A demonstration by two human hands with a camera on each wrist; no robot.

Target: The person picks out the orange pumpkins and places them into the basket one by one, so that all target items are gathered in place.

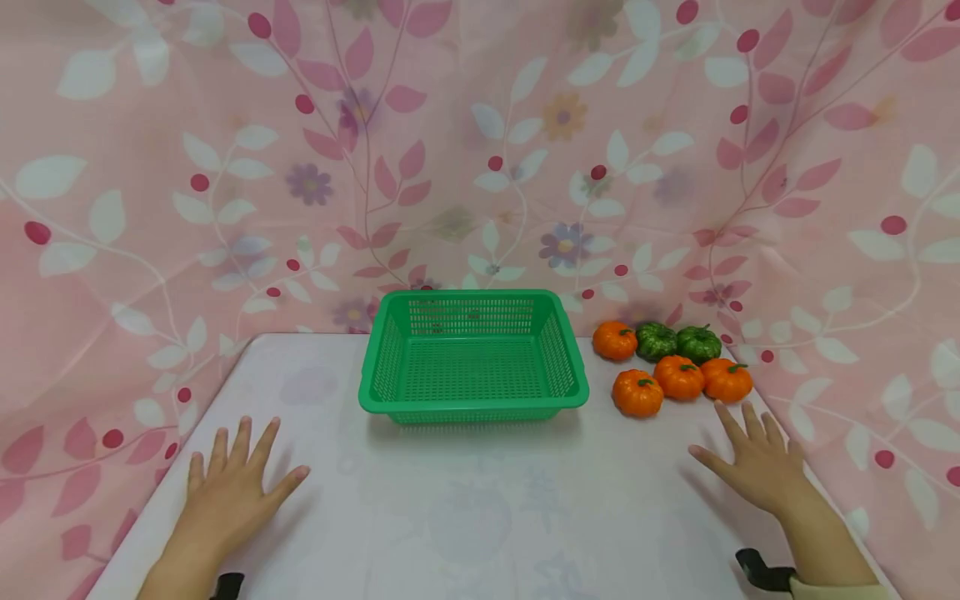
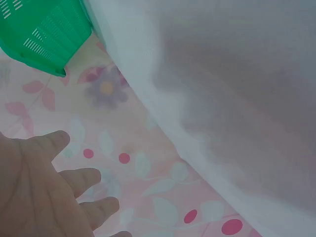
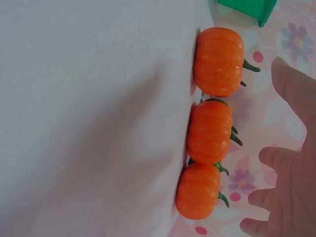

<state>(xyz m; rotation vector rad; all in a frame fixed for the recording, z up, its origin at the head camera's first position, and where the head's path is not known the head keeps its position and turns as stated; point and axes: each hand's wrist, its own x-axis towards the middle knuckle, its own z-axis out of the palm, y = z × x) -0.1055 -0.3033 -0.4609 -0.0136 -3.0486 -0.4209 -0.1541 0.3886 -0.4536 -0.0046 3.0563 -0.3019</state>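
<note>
Beside one green basket (image 1: 474, 407) sit four orange pumpkins (image 1: 678, 379) and two green pumpkins (image 1: 656, 342), both hands (image 1: 228, 498) (image 1: 765, 468) fingers outspread.

In the left wrist view, the top and left edges cut off the basket (image 2: 57, 29), the left and bottom edges the left hand (image 2: 42, 192); a printed flower (image 2: 107, 88) looked blurred. In the right wrist view, the right hand (image 3: 294, 182) ran out at the right edge. In the head view, orange pumpkins (image 1: 678, 380) partly hid the green pumpkins (image 1: 698, 343), and the bottom edge cropped the sleeve (image 1: 836, 592).
</note>
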